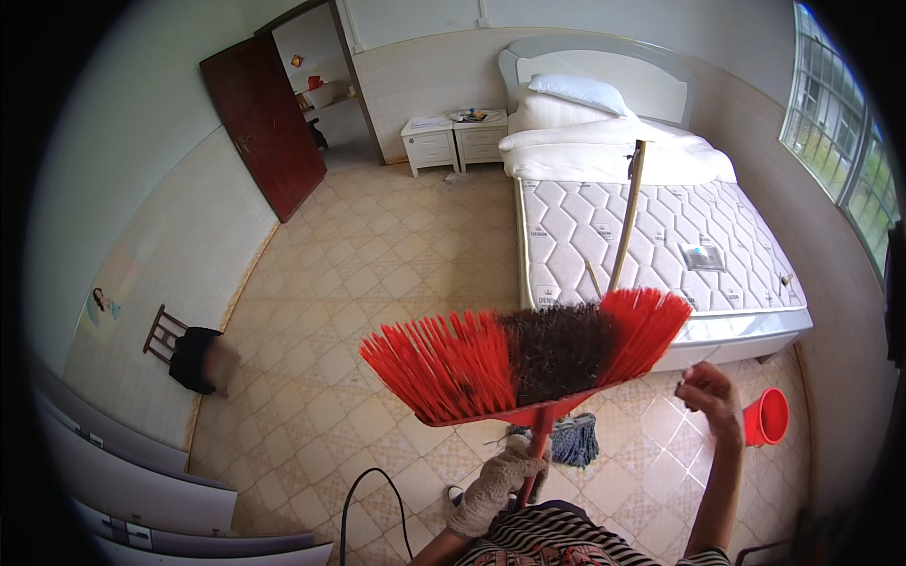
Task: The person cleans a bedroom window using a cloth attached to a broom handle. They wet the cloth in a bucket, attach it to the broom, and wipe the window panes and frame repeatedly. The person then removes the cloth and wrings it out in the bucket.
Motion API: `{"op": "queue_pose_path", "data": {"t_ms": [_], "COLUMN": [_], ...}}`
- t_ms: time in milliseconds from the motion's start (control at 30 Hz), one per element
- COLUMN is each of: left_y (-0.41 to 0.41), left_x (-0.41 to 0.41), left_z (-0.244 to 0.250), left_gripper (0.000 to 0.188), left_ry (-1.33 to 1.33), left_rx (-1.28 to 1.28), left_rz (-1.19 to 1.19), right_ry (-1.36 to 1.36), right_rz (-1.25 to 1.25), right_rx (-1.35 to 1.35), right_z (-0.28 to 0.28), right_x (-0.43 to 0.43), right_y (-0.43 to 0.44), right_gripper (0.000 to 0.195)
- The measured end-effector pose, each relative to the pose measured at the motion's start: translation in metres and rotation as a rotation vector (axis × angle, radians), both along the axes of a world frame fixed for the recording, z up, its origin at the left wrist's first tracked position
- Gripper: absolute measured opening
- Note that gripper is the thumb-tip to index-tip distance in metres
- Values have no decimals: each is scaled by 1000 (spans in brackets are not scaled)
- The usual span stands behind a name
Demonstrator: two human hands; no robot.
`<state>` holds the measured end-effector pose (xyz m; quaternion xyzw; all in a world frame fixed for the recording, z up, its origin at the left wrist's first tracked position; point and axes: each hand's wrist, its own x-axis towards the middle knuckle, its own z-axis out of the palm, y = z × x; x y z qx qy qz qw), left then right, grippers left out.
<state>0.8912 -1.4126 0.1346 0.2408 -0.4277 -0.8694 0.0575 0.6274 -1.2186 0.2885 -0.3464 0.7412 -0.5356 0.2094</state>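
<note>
A broom with red and black bristles [559,354] is held upside down in front of me, its head up and its bristles spread. My left hand [501,475], in a fuzzy beige glove, grips the red handle just below the head. Bare and raised to the right of the broom, my right hand [708,397] has curled fingers with a small dark bit at the fingertips; what it is cannot be made out. Behind the broom, a mop with grey-blue strands [575,440] rests on the tiled floor, and a wooden pole [628,212] rises in front of the bed.
A bed with a bare mattress [609,233] lies ahead. A red bucket [766,417] stands at right. Two white nightstands [433,148] are near the open door [265,127]. A chair with dark cloth [191,357] stands by the left wall. A black cable [373,472] loops up near me.
</note>
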Motion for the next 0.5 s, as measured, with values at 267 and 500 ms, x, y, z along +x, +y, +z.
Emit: {"op": "queue_pose_path", "data": {"t_ms": [267, 500], "left_y": [-9, -1], "left_x": [-11, -17], "left_z": [23, 33], "left_gripper": [32, 30], "left_ry": [109, 26], "left_rx": [-312, -121], "left_rz": [-5, 111], "right_ry": [-37, -439], "right_rz": [222, 340], "right_rx": [125, 28], "right_z": [-95, -70], "right_x": [62, 105], "right_y": [-48, -141], "right_gripper": [54, 41]}}
